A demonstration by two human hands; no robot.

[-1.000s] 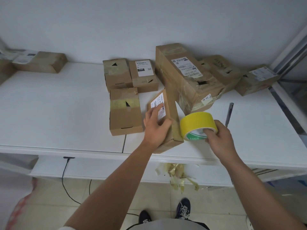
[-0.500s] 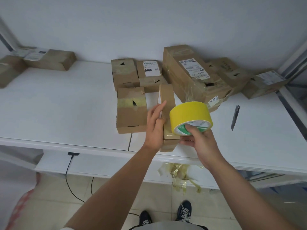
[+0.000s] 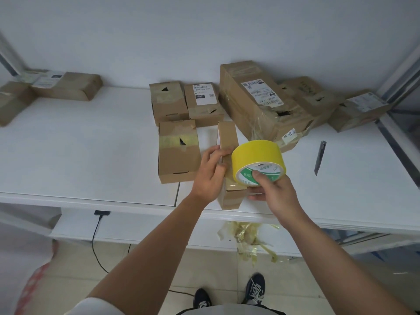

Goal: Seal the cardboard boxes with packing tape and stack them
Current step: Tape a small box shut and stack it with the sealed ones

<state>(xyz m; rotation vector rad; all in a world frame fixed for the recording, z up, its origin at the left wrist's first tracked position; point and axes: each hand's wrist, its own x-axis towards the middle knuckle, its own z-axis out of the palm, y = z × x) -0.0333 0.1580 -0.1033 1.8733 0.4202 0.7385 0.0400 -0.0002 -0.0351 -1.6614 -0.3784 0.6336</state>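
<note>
Head view. The left hand grips a narrow cardboard box standing on its long edge near the front of the white table, fingers curled against the box's left face. The right hand pinches a roll of yellow packing tape, thumb inside the green-printed core and fingers beneath the rim; the roll sits just right of the gripped box, touching or overlapping its upper edge, which of the two cannot be told. Immediately left of the left hand lies a flat box banded with old tape. Beyond the two hands, two small boxes sit side by side, and a large labelled box lies behind the roll. A dark utility knife rests on the table well to the right of the right hand. Crumpled tape scraps hang below the table edge, under the right wrist.
</note>
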